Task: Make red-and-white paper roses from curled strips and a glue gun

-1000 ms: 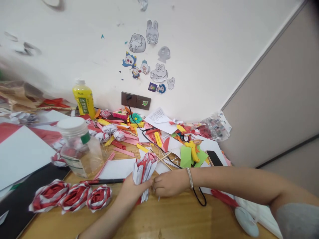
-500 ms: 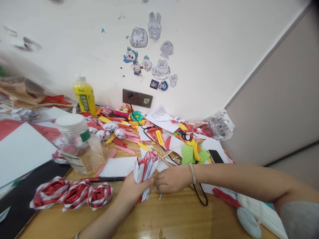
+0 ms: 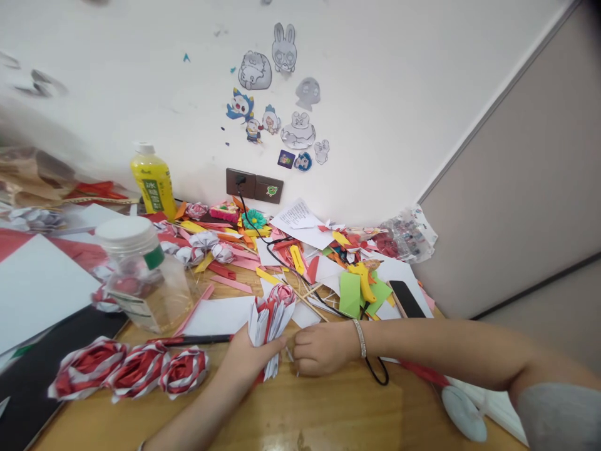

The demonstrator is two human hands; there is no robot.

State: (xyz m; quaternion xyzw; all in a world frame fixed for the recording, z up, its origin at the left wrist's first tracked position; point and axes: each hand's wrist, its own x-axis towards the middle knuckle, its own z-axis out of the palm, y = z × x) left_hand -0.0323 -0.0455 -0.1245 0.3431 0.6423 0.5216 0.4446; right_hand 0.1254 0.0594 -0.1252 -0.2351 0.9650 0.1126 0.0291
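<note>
My left hand (image 3: 248, 354) is closed around an upright bundle of folded red and white paper (image 3: 271, 324). A small pink paper rose (image 3: 283, 293) shows at the bundle's top right. Just right of the bundle, my right hand (image 3: 322, 349) is curled in with its fingers closed. Something thin and whitish (image 3: 290, 355) pokes out by its fingertips; what it is, I cannot make out. Left of my left hand, red-and-white paper roses (image 3: 141, 373) lie in a row on the wooden table (image 3: 300, 407).
A clear jar (image 3: 145, 294) with a white lid stands at left, near a yellow drink bottle (image 3: 153, 178). Paper strips, a yellow glue gun (image 3: 364, 282), a cord (image 3: 300, 272) and a phone (image 3: 406, 299) lie behind my hands. A computer mouse (image 3: 464, 413) is at right.
My right hand has dropped slightly and its fingers have turned a little. My left hand still holds the paper bundle. The whole view has shifted slightly.
</note>
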